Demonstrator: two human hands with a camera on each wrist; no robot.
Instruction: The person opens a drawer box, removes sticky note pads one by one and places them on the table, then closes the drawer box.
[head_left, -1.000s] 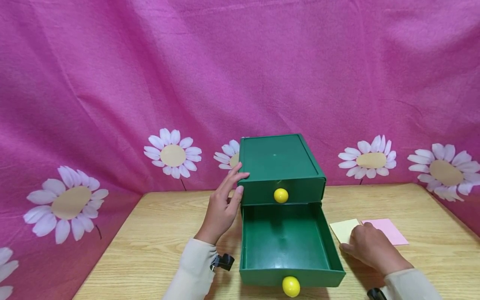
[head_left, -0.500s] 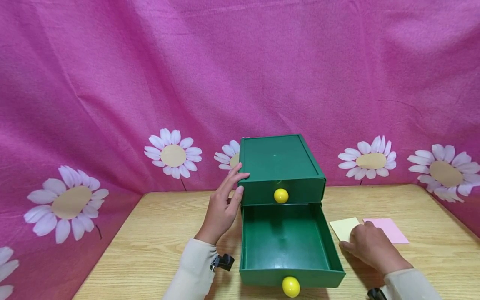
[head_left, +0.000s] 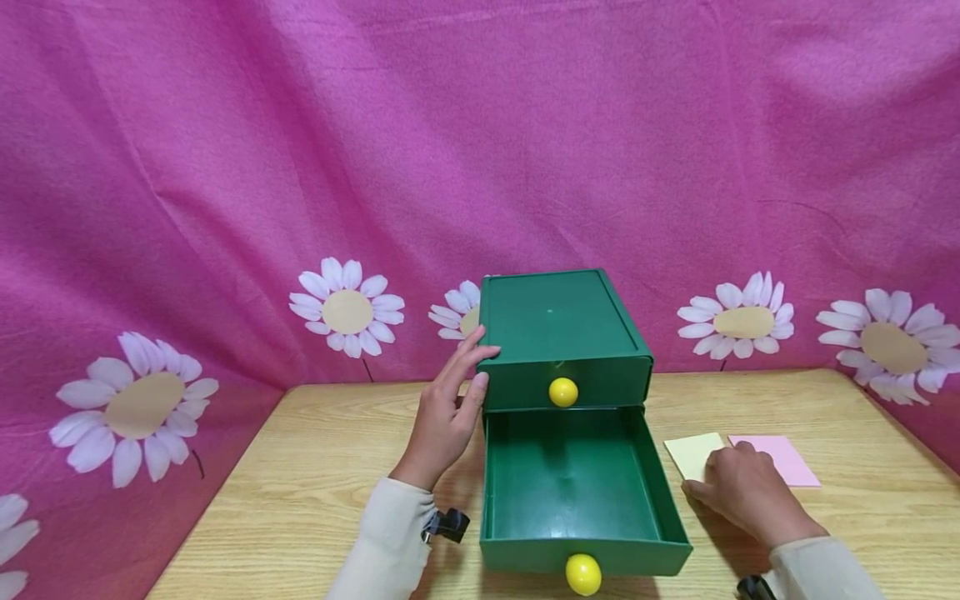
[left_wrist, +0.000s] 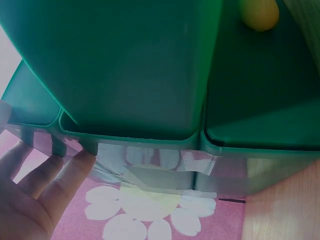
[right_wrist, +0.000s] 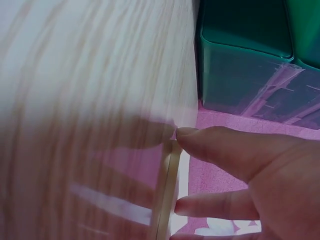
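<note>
A green drawer cabinet (head_left: 551, 317) with two drawers stands on the table. Its upper drawer (head_left: 525, 386) is in, while the lower drawer (head_left: 570, 492) is pulled out and holds nothing. My left hand (head_left: 442, 421) rests its extended fingers on the cabinet's upper left side; the left wrist view shows the fingertips (left_wrist: 86, 159) along that side. To the right of the cabinet, my right hand (head_left: 750, 492) bends over a yellow sticky-note pad (head_left: 690, 454), thumb at the near edge and fingers on the pad. A pink sticky-note pad (head_left: 791, 461) lies beside it, partly behind the hand.
Two yellow knobs (head_left: 583, 575) front the drawers, the lower one sticking out toward me. The wooden table (head_left: 315, 475) extends on both sides. A pink cloth (head_left: 480, 150) with printed daisies hangs behind it.
The yellow pad and my right hand have shifted slightly to the right and away from me. My left hand and the cabinet stay in place.
</note>
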